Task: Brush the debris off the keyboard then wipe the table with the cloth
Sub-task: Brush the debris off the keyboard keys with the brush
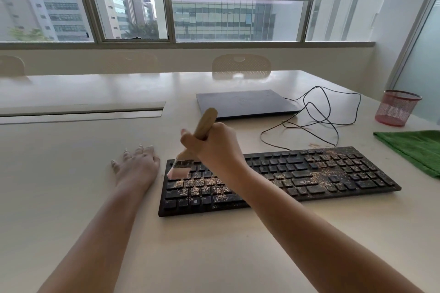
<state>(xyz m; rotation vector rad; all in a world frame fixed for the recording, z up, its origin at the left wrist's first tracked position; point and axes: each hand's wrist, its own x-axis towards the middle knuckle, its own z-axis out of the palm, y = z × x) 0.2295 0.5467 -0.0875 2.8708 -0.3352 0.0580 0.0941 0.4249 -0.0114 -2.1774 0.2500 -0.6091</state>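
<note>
A black keyboard [297,175] lies on the pale table [83,173], its keys strewn with tan crumbs of debris [319,169]. My right hand [214,145] grips the wooden handle of a flat brush [182,166], whose pale bristles touch the keys at the keyboard's upper left corner. My left hand [137,164] rests flat on the table just left of the keyboard, fingers spread. A green cloth [414,150] lies on the table at the far right.
A shut dark laptop [242,102] sits behind the keyboard, with a black cable [319,114] looping to its right. A red mesh cup [396,108] stands at the back right. Chairs and windows lie beyond the table's far edge.
</note>
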